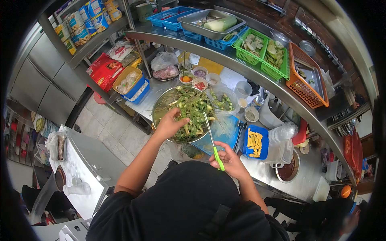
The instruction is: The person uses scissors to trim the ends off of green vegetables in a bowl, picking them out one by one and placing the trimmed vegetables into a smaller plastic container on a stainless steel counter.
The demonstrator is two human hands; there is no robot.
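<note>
A wide metal bowl is heaped with leafy green vegetables, thin stems and pale buds among them. Over the left part of the heap, my left hand has its thumb and fingers at the greens; whether it pinches a piece cannot be made out. My right hand holds scissors by their lime-green handle, the metal blades pointing away from me to the bowl's right side. Beside the bowl, a clear plastic bag contains more of the greens. A blue cutting board lies partly beneath the bowl.
Right of the board stands a blue tub of yellow cut pieces. Small bowls of chopped ingredients are behind the metal bowl. A steel shelf with green baskets overhangs the counter. Another person is at lower right.
</note>
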